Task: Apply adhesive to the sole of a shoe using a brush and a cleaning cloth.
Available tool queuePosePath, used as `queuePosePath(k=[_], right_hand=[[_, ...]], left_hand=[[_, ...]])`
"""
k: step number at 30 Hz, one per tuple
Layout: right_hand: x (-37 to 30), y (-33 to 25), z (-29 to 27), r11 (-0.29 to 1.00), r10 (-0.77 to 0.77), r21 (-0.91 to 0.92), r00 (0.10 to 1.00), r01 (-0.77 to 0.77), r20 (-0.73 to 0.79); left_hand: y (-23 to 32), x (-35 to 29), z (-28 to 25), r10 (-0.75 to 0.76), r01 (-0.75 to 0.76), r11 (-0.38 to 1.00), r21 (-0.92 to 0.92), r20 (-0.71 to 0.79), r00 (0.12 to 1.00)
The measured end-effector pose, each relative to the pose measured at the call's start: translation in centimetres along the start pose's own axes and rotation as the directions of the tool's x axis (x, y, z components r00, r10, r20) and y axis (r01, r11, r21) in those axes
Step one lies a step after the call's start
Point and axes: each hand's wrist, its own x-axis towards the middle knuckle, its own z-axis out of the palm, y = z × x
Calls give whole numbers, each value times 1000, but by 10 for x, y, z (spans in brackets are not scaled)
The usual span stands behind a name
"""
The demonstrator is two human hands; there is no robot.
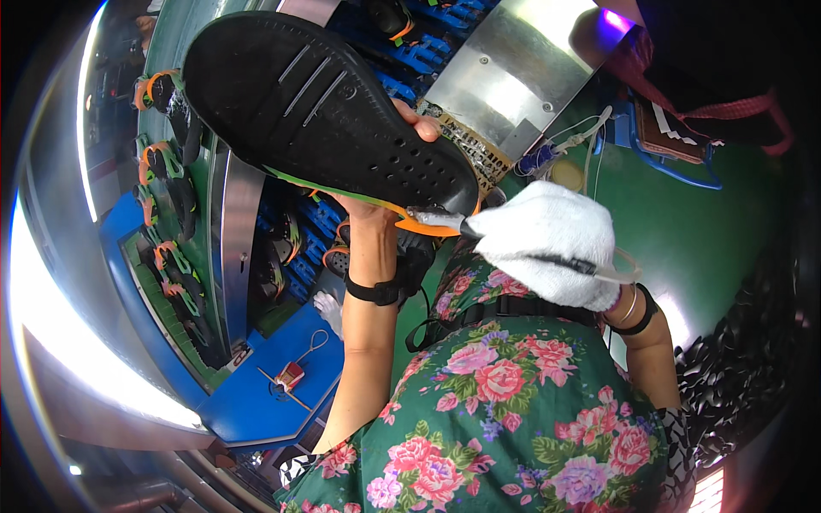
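Black shoe: held up in midair, its slotted, holed face shown.
Left hand: bare, clamped on the shoe's edge, mostly hidden behind it.
Right hand: white-gloved, closed around a slim tool, whose tip is set by the orange strap.
Blue surface: a small red item is laid toward its right edge.
Green belt: lined with strapped shoes.

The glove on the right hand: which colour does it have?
The glove is white; the head view shows it best.
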Motion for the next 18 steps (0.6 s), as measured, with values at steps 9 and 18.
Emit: queuePosePath(k=[9,18], right_hand=[[2,-12,-5,976,-90,-182,983,118,158],[4,-11,5,965,-236,-122,972,233,-12]], left_hand=[[-4,3,-3,24,-25,998,56,28,999],[-11,3,-11,-26,25,998,52,21,999]])
